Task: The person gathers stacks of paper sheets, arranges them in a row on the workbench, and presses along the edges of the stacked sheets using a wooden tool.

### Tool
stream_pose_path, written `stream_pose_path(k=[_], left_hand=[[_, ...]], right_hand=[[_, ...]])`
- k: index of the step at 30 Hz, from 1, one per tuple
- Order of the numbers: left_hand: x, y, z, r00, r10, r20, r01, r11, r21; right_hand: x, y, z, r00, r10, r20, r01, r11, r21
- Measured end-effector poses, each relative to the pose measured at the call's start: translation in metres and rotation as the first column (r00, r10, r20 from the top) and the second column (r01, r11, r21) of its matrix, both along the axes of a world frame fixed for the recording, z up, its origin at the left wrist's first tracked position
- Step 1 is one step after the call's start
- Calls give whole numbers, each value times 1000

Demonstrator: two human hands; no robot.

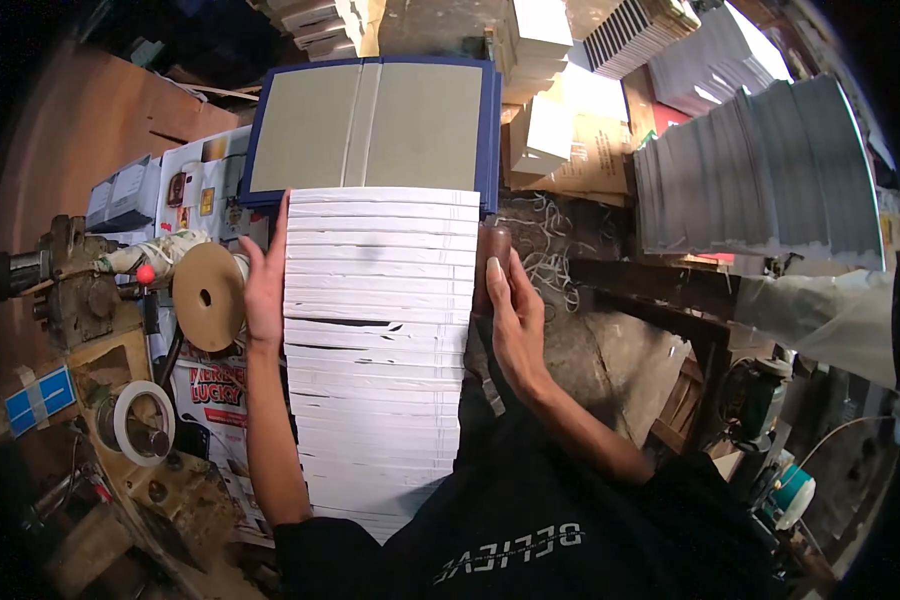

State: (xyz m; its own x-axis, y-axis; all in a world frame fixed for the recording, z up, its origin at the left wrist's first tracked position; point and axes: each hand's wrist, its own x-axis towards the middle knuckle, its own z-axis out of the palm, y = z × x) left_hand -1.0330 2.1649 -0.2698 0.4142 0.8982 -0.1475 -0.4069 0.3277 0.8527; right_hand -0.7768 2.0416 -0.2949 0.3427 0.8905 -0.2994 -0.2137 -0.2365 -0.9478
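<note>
A long row of white book blocks [380,280], packed with edges up, runs toward me down the middle. My left hand [263,295] lies along its left side, fingers stretched out and thumb apart. At the right side, my right hand [520,325] grips a brown, round-ended rod [499,243], thumb across it and the other fingers partly hidden. The rod stands close against the blocks; its lower part is out of sight. Beyond the row lies an opened blue book cover [425,120] with grey board inside, on top of other blue covers. Dark gaps show between some blocks.
On the left are a brown disc [208,297], a white tape roll [142,422] and metal machine parts [75,285]. Tall paper stacks [760,180] stand at right, above a dark beam [650,280]. Loose white strings [548,245] lie on the floor beside my right hand.
</note>
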Motion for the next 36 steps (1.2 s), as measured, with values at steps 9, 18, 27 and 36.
stream_pose_path(k=[9, 18, 27, 36], left_hand=[[-3, -7, -6, 999, -9, 50, 8, 999, 35], [-67, -46, -77, 945, 79, -318, -159, 959, -234], [-47, -48, -44, 967, 123, -223, -117, 992, 42], [-34, -32, -21, 989, 104, -108, -85, 983, 161]], right_hand=[[14, 25, 17, 996, -39, 77, 37, 999, 21], [-14, -41, 12, 997, 37, -70, -44, 994, -102], [-19, -58, 9, 1000, 3, -17, -4, 998, -63], [-4, -23, 13, 997, -73, 25, 74, 997, -18]])
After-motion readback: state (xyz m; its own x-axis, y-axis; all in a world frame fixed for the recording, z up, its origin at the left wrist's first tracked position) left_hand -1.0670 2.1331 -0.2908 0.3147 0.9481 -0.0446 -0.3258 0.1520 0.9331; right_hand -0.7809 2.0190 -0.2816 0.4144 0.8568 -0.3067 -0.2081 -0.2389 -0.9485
